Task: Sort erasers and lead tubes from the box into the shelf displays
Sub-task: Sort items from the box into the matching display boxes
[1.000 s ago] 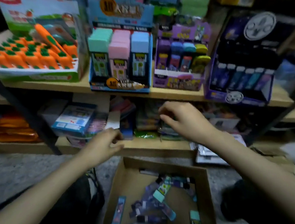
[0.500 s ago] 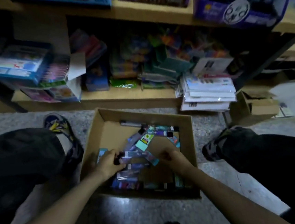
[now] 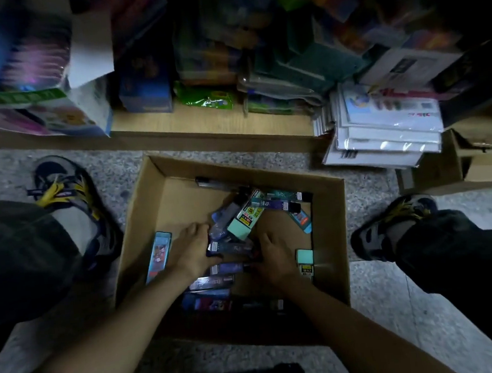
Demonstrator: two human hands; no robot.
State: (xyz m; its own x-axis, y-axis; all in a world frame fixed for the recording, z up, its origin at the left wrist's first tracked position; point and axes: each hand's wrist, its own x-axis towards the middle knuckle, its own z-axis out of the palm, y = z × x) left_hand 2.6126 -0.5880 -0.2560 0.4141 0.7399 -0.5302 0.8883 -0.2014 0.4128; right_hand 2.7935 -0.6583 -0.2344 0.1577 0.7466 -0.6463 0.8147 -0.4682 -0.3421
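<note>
Box point(image 3: 331, 238): plain brown cardboard.
Erasers point(image 3: 243, 220): mint green, with yellow-and-black label sleeves.
Lead tubes point(image 3: 228, 268): dark purple and navy, white print.
Carded pack point(image 3: 158, 253): light blue border, red-and-blue picture.
Floor point(image 3: 383, 308): grey, speckled.
Shelf point(image 3: 203, 121): pale tan wood grain.
Shoes point(image 3: 60, 190): grey and black, yellow laces.
Packet point(image 3: 204, 96): bright green.

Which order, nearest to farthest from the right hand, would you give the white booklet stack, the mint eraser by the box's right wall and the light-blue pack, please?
1. Mint eraser, just right of the right hand, against the box wall.
2. Light-blue pack, across the box, by its left wall.
3. White booklet stack, outside the box, by the shelf.
</note>
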